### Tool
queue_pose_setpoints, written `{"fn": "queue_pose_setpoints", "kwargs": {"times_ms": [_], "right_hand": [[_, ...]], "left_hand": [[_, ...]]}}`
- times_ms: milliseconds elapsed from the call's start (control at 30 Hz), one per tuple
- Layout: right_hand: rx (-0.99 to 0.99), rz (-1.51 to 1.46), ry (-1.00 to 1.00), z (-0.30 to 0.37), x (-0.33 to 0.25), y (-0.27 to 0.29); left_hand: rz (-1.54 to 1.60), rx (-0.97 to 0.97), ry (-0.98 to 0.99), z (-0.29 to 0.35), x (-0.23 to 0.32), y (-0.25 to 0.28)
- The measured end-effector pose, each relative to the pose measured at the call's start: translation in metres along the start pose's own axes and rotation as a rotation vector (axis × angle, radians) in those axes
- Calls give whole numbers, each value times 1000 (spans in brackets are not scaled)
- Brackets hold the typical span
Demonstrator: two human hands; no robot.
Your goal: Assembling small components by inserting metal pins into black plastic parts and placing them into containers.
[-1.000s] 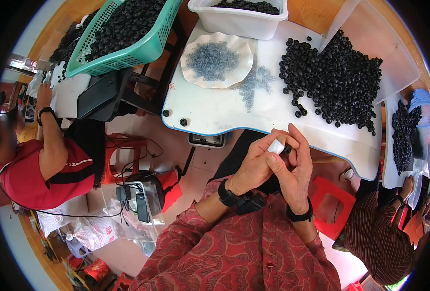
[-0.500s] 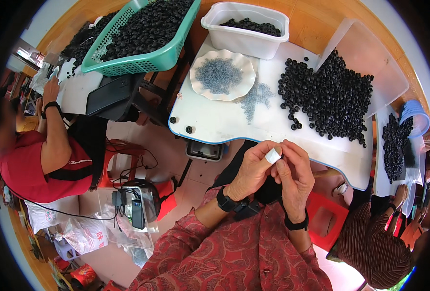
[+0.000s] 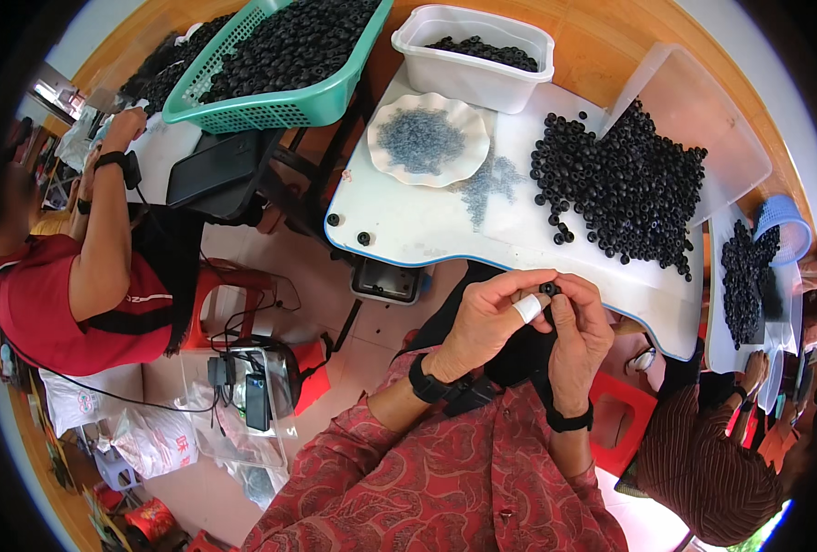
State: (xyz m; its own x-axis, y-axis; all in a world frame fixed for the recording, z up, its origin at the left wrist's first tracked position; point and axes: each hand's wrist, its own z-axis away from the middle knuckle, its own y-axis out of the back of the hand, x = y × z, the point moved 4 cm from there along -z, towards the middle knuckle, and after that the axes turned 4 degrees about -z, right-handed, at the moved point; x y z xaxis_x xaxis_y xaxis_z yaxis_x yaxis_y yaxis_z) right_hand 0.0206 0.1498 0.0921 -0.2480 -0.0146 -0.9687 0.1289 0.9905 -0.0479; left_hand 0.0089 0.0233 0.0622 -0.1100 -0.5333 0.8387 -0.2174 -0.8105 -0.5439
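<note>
Black bead (image 3: 548, 288), one, between left hand (image 3: 477, 327) and right hand (image 3: 580, 345)

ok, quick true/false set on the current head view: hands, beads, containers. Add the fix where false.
1. The left hand has a white wrap on one digit. True.
2. The right hand is away from the black bead. False: its fingertips are at the bead, together with the left hand's.
3. The scalloped plate is heaped with black beads. False: the plate holds small grey-blue beads.
4. The green basket is full of black pieces. True.
5. The white tub stands right of the loose black pile. False: the tub is left of the pile.
</note>
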Motion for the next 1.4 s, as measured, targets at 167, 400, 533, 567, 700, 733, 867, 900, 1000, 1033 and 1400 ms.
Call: {"fn": "queue_pose_setpoints", "kwargs": {"times_ms": [167,400,533,567,700,733,867,900,1000,1033,1400], "right_hand": [[13,5,-5,-3,0,1],[4,24,-21,-7,5,5],[-16,69,-31,-13,8,7],[-28,49,-39,-15,7,7],[-79,36,-66,-21,14,10],[-87,13,-97,-23,16,10],[-141,-151,-202,-33,23,9],[-159,-207,-223,-37,24,9],[-195,-242,-274,-44,26,8],[-188,-226,-275,-46,25,5],[-183,114,-307,-72,18,-28]], "left_hand": [[-39,-7,-20,-2,1,0],[-31,15,1,-9,-4,1],[-32,0,22,-14,-9,5],[-14,-8,33,-17,-10,7],[73,-28,96,-22,-14,14],[89,-39,112,-23,-14,15],[80,-98,112,-27,-17,25],[87,-115,107,-28,-16,25],[116,-117,109,-32,-12,27],[126,-120,102,-33,-10,28],[311,71,129,-48,-17,54]]}}
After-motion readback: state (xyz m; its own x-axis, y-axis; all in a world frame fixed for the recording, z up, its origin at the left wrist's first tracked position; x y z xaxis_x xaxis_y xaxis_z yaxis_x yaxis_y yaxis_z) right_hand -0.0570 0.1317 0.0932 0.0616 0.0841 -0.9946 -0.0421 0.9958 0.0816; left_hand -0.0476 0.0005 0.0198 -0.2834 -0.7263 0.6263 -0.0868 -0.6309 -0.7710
